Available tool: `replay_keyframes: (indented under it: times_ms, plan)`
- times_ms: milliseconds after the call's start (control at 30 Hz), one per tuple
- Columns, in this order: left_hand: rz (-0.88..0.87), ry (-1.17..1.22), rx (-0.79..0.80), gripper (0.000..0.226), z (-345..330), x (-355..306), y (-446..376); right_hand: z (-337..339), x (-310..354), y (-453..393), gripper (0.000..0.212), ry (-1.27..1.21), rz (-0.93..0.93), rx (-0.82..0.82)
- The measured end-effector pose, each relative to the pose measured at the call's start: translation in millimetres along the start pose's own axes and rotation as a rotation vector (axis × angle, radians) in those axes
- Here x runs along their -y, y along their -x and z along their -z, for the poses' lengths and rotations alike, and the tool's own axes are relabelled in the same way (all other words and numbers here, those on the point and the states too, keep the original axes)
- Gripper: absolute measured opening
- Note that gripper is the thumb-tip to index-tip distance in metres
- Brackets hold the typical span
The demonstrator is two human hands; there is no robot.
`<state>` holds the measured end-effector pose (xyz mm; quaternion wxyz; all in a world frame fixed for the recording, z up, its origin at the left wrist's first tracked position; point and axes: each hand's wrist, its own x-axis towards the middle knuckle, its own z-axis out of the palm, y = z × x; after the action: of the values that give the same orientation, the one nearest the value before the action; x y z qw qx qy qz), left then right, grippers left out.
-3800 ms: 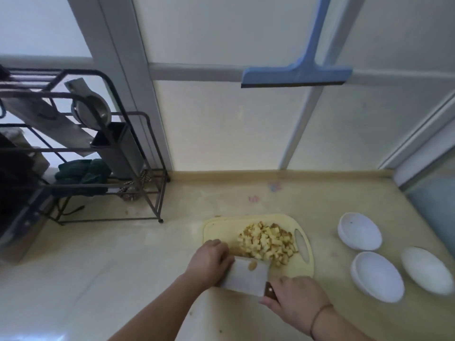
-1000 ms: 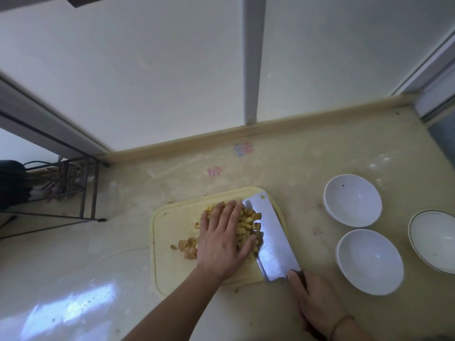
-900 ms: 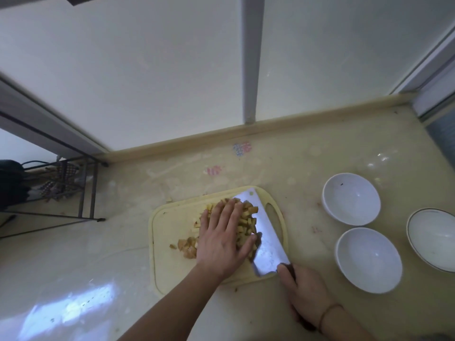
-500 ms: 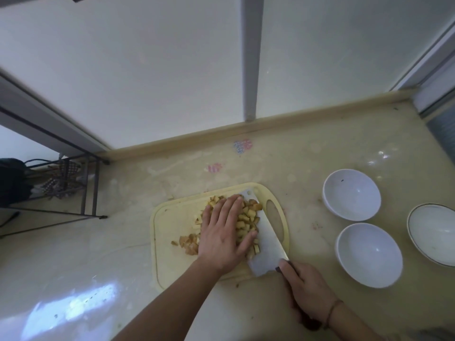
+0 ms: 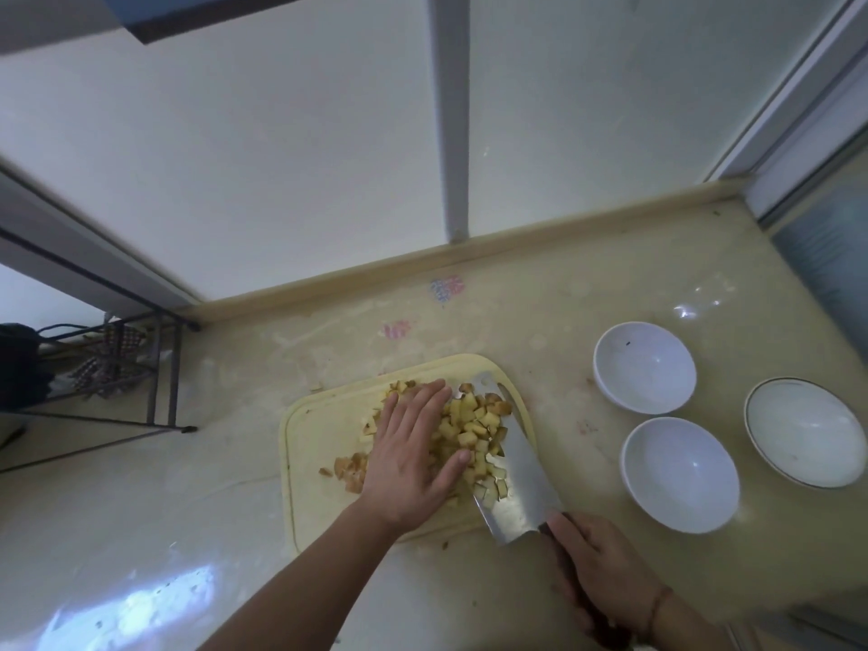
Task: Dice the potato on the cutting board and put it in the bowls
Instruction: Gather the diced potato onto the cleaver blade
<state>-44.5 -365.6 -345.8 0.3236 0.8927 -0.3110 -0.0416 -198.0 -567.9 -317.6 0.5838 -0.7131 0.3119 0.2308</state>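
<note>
Potato dice [image 5: 474, 427] heaped on cutting board [image 5: 319, 444], some on cleaver blade [image 5: 514, 467]. Left hand [image 5: 408, 458] flat, fingers straight, pressing on heap. Right hand [image 5: 599, 563] gripping cleaver handle. Three white bowls [image 5: 678, 472] near, right of board, holding no potato.

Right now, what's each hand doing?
Left hand: open, flat on the diced potato.
Right hand: gripping the cleaver handle, blade beside the pile.
</note>
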Motion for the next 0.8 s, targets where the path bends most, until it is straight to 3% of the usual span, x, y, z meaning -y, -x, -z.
replay_keyframes:
  times_ms: [333, 567, 800]
  plan:
    - [-0.068, -0.001, 0.067, 0.074, 8, 5, 0, 3, -10, 14, 0.052, -0.053, 0.026, -0.073]
    - [-0.256, -0.187, 0.267, 0.094, 0, -17, -13, -1, -12, 17, 0.05, -0.03, 0.052, -0.059]
    - [-0.377, -0.324, 0.396, 0.093, -4, -33, -28, -3, -5, 26, 0.056, -0.068, 0.092, -0.048]
